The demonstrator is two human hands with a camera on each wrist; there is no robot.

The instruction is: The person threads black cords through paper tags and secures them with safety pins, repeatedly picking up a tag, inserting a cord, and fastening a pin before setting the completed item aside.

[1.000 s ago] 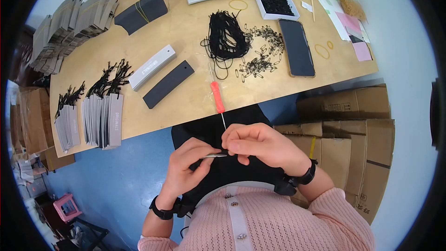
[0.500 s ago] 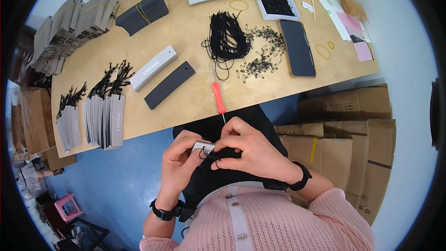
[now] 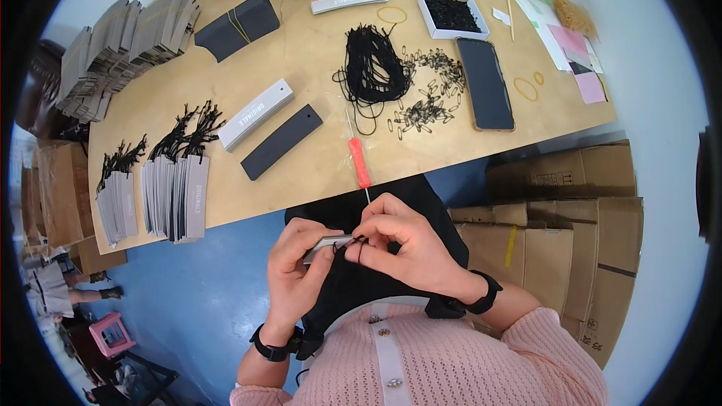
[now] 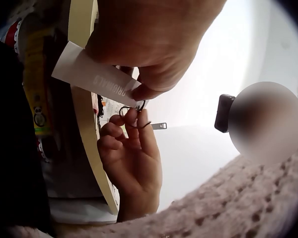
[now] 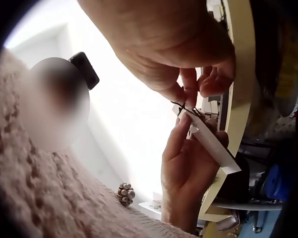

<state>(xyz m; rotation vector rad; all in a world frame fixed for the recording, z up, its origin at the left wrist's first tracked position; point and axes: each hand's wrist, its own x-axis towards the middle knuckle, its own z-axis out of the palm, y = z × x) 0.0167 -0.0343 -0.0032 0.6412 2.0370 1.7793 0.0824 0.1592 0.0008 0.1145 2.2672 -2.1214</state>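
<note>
Over the lap, the left hand (image 3: 295,269) grips a light tag (image 3: 328,243) printed with lettering, its thumb near the end where a black cord passes. In the left wrist view the tag (image 4: 92,74) hangs out past the fingers of the left hand (image 4: 154,37). Close beside it, the right hand (image 3: 410,244) pinches the black cord, which forms a loop at the tag's end. From the right wrist view, the cord (image 5: 183,107) lies between the fingertips of the right hand (image 5: 174,44) and the tag (image 5: 216,146).
A red-handled tool (image 3: 359,163) projects over the table's front edge. Behind it lie a black cord bundle (image 3: 374,68), small metal pins (image 3: 425,114) and a phone (image 3: 486,84). Corded tags (image 3: 177,199) and a dark strip (image 3: 282,142) are at the left. Cardboard boxes (image 3: 549,244) stand at the right.
The tag has turned from edge-on so its corded end shows between the hands. The right hand's fingers have moved onto the cord. The whole head view has shifted slightly.
</note>
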